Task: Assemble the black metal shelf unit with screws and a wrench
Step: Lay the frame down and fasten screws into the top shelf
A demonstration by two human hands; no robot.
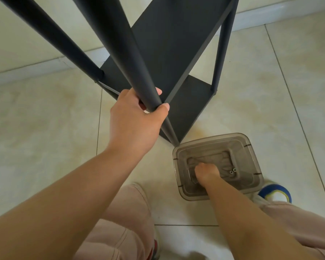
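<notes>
Shelf standing, a hand down in the parts tub.

The black shelf (173, 53) fills the upper middle of the frame, its posts already fixed to the lower boards. The left hand (135, 117) grips the nearest post (124, 53). The right hand (207, 172) reaches into the clear tub (251, 147) at lower right, where two small fittings (233, 171) lie; I cannot tell whether it holds anything. Fastening seems unfinished.

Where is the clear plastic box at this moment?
In the head view, the clear plastic box stands on the tiled floor at lower right, just beside the foot of the shelf post that the left hand grips; the right hand reaches inside it.
</notes>
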